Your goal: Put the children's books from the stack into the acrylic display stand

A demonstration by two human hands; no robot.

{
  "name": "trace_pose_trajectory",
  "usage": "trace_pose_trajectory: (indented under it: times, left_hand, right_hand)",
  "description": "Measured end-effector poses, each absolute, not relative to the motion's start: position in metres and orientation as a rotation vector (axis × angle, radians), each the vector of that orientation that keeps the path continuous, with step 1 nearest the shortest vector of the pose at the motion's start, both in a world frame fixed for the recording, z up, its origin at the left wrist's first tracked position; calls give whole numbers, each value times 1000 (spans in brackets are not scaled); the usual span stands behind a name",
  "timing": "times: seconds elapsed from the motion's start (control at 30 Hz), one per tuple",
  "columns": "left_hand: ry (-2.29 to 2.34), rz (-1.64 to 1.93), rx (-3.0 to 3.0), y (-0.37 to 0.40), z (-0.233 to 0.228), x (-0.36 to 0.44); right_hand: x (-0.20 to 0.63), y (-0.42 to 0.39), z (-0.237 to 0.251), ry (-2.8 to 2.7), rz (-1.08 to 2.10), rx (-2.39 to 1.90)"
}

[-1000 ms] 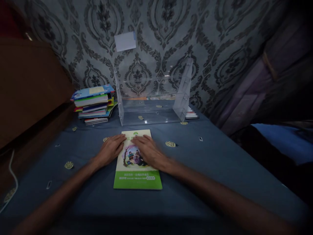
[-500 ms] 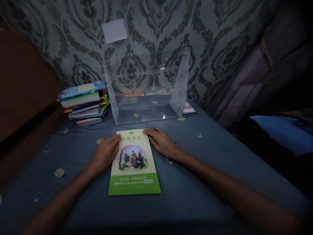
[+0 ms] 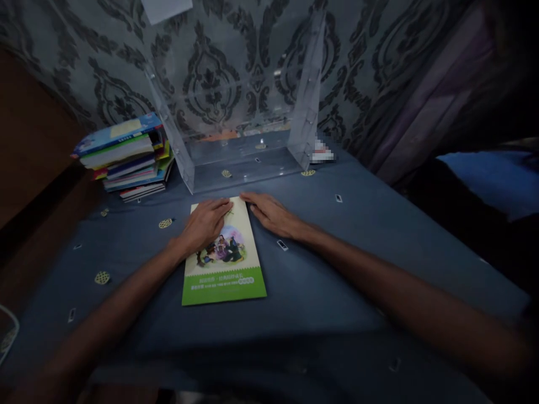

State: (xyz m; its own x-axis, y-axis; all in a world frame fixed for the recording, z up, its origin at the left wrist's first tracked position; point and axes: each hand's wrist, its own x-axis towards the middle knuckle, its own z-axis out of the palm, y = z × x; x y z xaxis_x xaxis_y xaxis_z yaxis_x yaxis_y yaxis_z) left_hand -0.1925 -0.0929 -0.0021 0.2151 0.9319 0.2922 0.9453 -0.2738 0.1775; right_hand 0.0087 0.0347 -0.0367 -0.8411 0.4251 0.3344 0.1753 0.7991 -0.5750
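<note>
A thin book (image 3: 223, 269) with a cream and green cover lies flat on the blue cloth. Its picture shows several seated figures under a tree. My left hand (image 3: 206, 223) rests flat across the upper left of the cover, fingers stretched toward the top edge, hiding most of the title. At the book's upper right corner is my right hand (image 3: 269, 214), its fingers extended along the edge and the fingertips at the corner. Behind the book stands a clear acrylic rack (image 3: 189, 174) with tiered sides.
A stack of books (image 3: 126, 154) stands left of the rack. A small blurred-out item (image 3: 322, 151) sits right of it. The patterned wall (image 3: 213, 78) rises behind. Gathered curtain (image 3: 438, 112) and a blue cloth (image 3: 492, 179) are on the right; a white cable (image 3: 14, 322) shows at far left.
My left hand has slid from the book's left edge onto its cover, over the title. My right hand stays by the upper right corner. The camera view has tilted downward.
</note>
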Motion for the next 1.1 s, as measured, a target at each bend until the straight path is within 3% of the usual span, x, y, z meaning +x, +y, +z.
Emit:
trace_pose_trajectory:
  times: [0.47,1.1]
  left_hand:
    - [-1577,-545,-2884,-185,23,-119]
    - [-1435,-569,-2610,-199,14,-107]
  right_hand:
    - [10,33,-38,-2541,686,-412]
    - [18,23,-32,-2593,587,-402]
